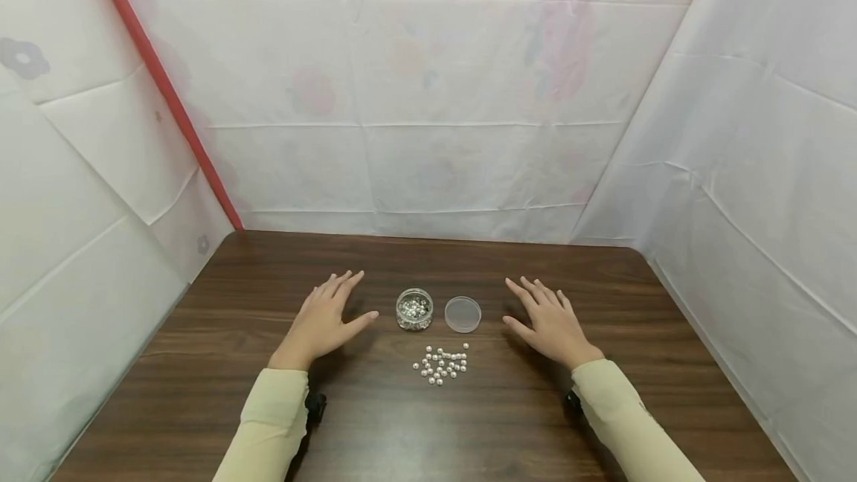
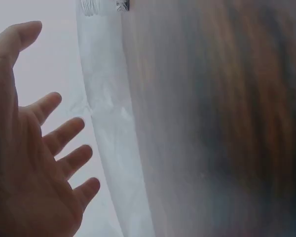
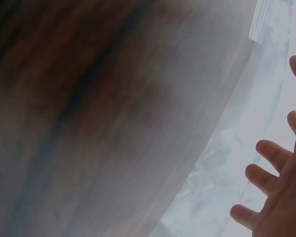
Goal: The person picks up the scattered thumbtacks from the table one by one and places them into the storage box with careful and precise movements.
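A small clear round jar [image 1: 414, 311] stands on the table, partly filled with shiny silvery beads. Just right of it lies a clear round lid [image 1: 463, 315]. In front of both, loose pearl-like beads [image 1: 442, 365] are scattered in a small patch. My left hand [image 1: 326, 320], fingers spread, is left of the jar and holds nothing. To the right of the lid is my right hand [image 1: 550, 323], its fingers spread too and holding nothing. The wrist views show the left palm [image 2: 29, 173] and the right fingers [image 3: 271, 170] apart from any object.
The brown wood-grain table [image 1: 402, 437] reaches back to a pale floral sheet [image 1: 415, 95]. More sheeting hangs at both sides, with a red strip [image 1: 167, 95] along the left corner. A dark wrist camera [image 1: 315, 407] sits under the left sleeve.
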A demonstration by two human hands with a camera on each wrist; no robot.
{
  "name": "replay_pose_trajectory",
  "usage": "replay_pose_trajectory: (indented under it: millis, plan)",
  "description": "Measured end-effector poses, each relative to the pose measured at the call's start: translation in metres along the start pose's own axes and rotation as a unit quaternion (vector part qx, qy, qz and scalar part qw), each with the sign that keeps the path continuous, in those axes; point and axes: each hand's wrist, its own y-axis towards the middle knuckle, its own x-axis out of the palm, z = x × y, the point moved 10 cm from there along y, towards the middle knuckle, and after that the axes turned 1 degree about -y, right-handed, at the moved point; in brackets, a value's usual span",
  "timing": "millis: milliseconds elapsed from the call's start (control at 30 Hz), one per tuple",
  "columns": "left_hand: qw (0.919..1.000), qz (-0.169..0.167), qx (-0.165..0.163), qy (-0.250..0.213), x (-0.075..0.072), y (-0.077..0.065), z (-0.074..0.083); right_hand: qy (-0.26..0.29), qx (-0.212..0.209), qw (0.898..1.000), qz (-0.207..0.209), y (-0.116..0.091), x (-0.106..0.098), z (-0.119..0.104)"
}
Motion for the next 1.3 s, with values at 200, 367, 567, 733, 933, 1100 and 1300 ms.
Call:
replay_pose_trajectory:
  millis: [200, 367, 567, 733, 933, 1100, 1300]
  plan:
    - [0.9979, -0.032, -0.016, -0.053, 0.008, -0.001, 0.003, 0.006, -0.015, 1.000, -0.003, 0.001, 0.004, -0.006]
    - [0.9943, -0.052, -0.026, -0.089, 0.015, 0.004, 0.008, 0.024, -0.031, 0.999, -0.011, 0.003, 0.004, -0.016]
    - [0.9883, -0.050, -0.003, -0.144, 0.022, 0.014, 0.021, 0.028, -0.047, 0.998, -0.015, 0.003, 0.003, -0.030]
    - [0.9810, -0.055, 0.023, -0.185, 0.030, 0.018, 0.033, 0.035, -0.057, 0.998, -0.020, 0.001, 0.005, -0.040]
    - [0.9728, -0.072, 0.007, -0.220, 0.042, 0.025, 0.035, 0.046, -0.070, 0.996, -0.027, 0.000, 0.006, -0.053]
    - [0.9623, -0.097, -0.006, -0.254, 0.052, 0.031, 0.037, 0.059, -0.083, 0.994, -0.039, -0.001, 0.005, -0.063]
    - [0.9501, -0.124, -0.001, -0.286, 0.068, 0.036, 0.039, 0.070, -0.098, 0.992, -0.048, -0.003, 0.006, -0.070]
